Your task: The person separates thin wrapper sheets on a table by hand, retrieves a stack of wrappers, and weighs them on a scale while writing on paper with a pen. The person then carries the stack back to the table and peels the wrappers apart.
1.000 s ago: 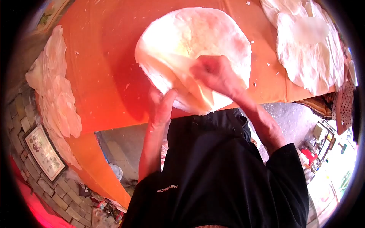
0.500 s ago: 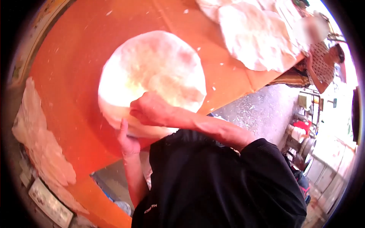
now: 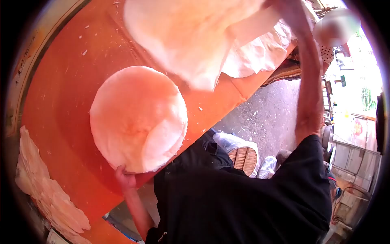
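Observation:
A thick, round white pad with a soft-looking surface [image 3: 138, 105] lies on the orange table; I cannot tell its material. At its near-left rim is my left hand [image 3: 126, 179], with fingertips on the edge and the remaining fingers partly hidden. My right arm stretches out to the upper right, where my right hand [image 3: 280, 6] is blurred and cut off by the top of the view. That hand appears closed on a large, thin white sheet [image 3: 183, 36], which spreads over the far side of the table with one corner hanging toward the pad.
Crumpled white sheets [image 3: 258, 55] lie by the table's right edge. A ragged pale sheet [image 3: 44, 191] runs along the left side. White scraps dot the orange tabletop [image 3: 61, 105]. On the floor stands a plastic-wrapped bundle with a slatted wooden end [image 3: 243, 160]. Another person [image 3: 327, 53] is at the far right.
My right hand has gone from a fist on the round pad to the far upper right, at the large sheet. That sheet now reaches further left. My left hand stays at the rim.

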Available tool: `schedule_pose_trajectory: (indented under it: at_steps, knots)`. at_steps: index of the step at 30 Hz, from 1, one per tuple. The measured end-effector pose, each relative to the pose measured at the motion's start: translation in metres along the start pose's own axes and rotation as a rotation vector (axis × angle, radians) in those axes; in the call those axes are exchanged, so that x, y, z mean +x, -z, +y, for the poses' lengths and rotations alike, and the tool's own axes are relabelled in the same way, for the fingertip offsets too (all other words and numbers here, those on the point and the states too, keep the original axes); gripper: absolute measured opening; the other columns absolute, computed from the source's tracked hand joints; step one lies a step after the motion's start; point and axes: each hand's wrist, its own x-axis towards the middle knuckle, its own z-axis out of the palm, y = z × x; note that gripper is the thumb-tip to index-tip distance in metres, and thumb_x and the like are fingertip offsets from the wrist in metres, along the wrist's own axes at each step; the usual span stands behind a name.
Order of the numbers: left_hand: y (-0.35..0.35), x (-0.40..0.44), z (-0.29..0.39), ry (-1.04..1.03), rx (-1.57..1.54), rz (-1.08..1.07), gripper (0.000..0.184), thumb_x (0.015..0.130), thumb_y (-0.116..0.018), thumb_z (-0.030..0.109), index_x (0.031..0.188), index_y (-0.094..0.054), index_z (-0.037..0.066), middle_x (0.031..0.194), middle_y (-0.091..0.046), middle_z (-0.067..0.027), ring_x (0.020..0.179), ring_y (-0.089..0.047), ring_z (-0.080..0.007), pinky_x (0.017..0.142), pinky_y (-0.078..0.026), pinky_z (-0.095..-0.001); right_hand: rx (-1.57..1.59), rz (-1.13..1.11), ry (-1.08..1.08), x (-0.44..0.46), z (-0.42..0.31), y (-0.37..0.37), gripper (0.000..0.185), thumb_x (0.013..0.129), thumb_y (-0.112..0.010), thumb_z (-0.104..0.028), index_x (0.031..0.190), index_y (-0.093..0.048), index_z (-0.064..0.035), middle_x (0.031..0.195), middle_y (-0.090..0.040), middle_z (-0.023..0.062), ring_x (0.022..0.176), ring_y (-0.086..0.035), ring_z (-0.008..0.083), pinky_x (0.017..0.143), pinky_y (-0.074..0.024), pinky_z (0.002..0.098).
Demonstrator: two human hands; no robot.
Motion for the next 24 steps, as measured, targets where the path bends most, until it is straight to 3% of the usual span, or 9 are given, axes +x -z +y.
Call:
schedule_pose_trajectory:
  at_steps: [5,9,14,15,16,17,19,22,24]
  knots:
    - [-0.013,-0.004,0.002,-0.003,0.014,-0.016,0.061,0.072,-0.05,0.004,0.132,-0.041,0.007,0.127,-0.05,-0.0096,0.12,-0.045,-0.0304,0.1,-0.039,-0.0469,-0.373,0.171,0.156,0.002,-0.02,0.059,0.016,0.083,-0.053,-0.005,0.093,-0.066,-0.0043,0.083,-0.064,0.0086,0.07,-0.062,0.0183,0.06,-0.0493,0.0282]
    - [-0.008,-0.002,0.003,0.01,0.024,-0.015,0.065,0.071,-0.05,0.003,0.134,-0.039,0.008,0.129,-0.048,-0.0099,0.12,-0.045,-0.031,0.101,-0.039,-0.0472,-0.608,0.099,0.244,-0.047,-0.026,0.029,0.016,0.084,-0.055,-0.013,0.096,-0.065,-0.0109,0.081,-0.065,0.0112,0.067,-0.064,0.0237,0.056,-0.051,0.0324]
    - [-0.006,-0.003,0.004,0.025,0.023,-0.04,0.069,0.07,-0.051,0.002,0.137,-0.035,0.01,0.132,-0.046,-0.0098,0.122,-0.044,-0.0311,0.101,-0.039,-0.0468,-0.476,-0.435,-0.039,-0.149,0.009,-0.108,0.021,0.085,-0.053,-0.016,0.105,-0.062,-0.014,0.075,-0.065,0.0086,0.071,-0.065,0.0287,0.059,-0.0514,0.0402]
    - [-0.005,-0.002,0.004,0.007,0.029,-0.038,0.071,0.07,-0.051,0.003,0.138,-0.034,0.011,0.133,-0.045,-0.01,0.123,-0.043,-0.0309,0.102,-0.038,-0.0467,-0.555,-0.686,-0.147,-0.166,0.003,-0.136,0.023,0.082,-0.054,-0.01,0.103,-0.063,-0.0108,0.086,-0.065,0.0088,0.077,-0.064,0.0264,0.068,-0.0515,0.0386]
    - [-0.006,-0.002,0.004,-0.011,0.035,-0.036,0.073,0.07,-0.052,0.003,0.14,-0.032,0.011,0.134,-0.044,-0.0101,0.124,-0.041,-0.0306,0.103,-0.037,-0.0467,-0.324,-0.586,0.147,-0.206,0.026,-0.164,0.024,0.08,-0.056,-0.01,0.103,-0.062,-0.0118,0.086,-0.063,0.0121,0.08,-0.063,0.0284,0.07,-0.0497,0.0412]
    - [-0.007,-0.003,0.004,-0.011,0.04,-0.041,0.073,0.07,-0.052,0.003,0.14,-0.032,0.011,0.134,-0.044,-0.0101,0.124,-0.041,-0.0306,0.103,-0.037,-0.0467,-0.112,-0.791,-0.285,-0.212,0.004,-0.162,0.025,0.076,-0.059,-0.012,0.101,-0.06,-0.0121,0.081,-0.059,0.0147,0.08,-0.06,0.0312,0.07,-0.0482,0.0434]
    - [-0.012,-0.009,0.004,-0.064,0.073,-0.05,0.073,0.074,-0.053,0.007,0.142,-0.028,0.011,0.138,-0.04,-0.0102,0.127,-0.037,-0.0311,0.105,-0.034,-0.047,-0.12,-0.531,-0.225,-0.233,-0.004,-0.181,0.027,0.072,-0.063,-0.014,0.099,-0.063,-0.0115,0.077,-0.056,0.0147,0.077,-0.058,0.0346,0.068,-0.0467,0.0448]
    - [-0.019,-0.02,0.011,-0.068,0.045,-0.112,0.068,0.08,-0.057,0.015,0.142,-0.028,0.011,0.141,-0.036,-0.0096,0.129,-0.035,-0.0313,0.107,-0.031,-0.0454,-0.111,-0.605,-0.33,-0.219,-0.031,-0.166,0.027,0.074,-0.065,-0.015,0.1,-0.064,-0.0089,0.083,-0.059,0.0155,0.08,-0.059,0.0353,0.069,-0.0479,0.0433]
    - [-0.026,-0.022,0.011,-0.158,0.113,-0.158,0.068,0.082,-0.059,0.019,0.142,-0.028,0.009,0.142,-0.036,-0.01,0.129,-0.034,-0.031,0.107,-0.03,-0.0451,0.329,-0.43,-0.297,-0.209,-0.052,-0.174,0.03,0.074,-0.068,-0.018,0.101,-0.063,-0.0051,0.089,-0.062,0.0169,0.085,-0.06,0.0357,0.073,-0.0489,0.0416]
